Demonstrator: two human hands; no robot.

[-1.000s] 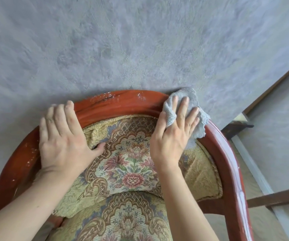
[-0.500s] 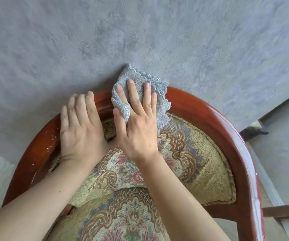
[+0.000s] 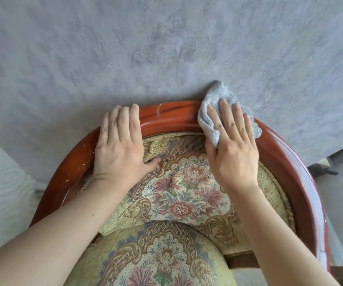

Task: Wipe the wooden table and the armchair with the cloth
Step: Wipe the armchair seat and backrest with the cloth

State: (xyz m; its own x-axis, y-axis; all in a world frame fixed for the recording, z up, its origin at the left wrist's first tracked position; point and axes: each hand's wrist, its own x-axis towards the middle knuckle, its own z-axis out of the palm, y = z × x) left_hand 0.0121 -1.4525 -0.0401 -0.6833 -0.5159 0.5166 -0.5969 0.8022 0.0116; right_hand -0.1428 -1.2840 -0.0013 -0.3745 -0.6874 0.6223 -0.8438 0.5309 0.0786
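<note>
My right hand (image 3: 231,153) is back out on the right stretch of the armchair's (image 3: 166,118) curved red wooden rail. Half a second ago it had the cloth (image 3: 214,108) up at the middle of the rail, nearly against my left hand; a second ago it was out on the right. So that's a stroke in and a stroke back, and the pass is still running. The fingers lie straight and a little spread, flat on top of the grey cloth, pressing it onto the rail close to the grey wall (image 3: 125,48); nothing is curled round it. My left hand (image 3: 119,145) stays flat, fingers straight and together over the rail's left-centre, thumb on the floral backrest (image 3: 183,178), bracing the chair. White flecks show on the rail left of that hand, so I judge that stretch still needs wiping. The wooden table isn't in view.
</note>
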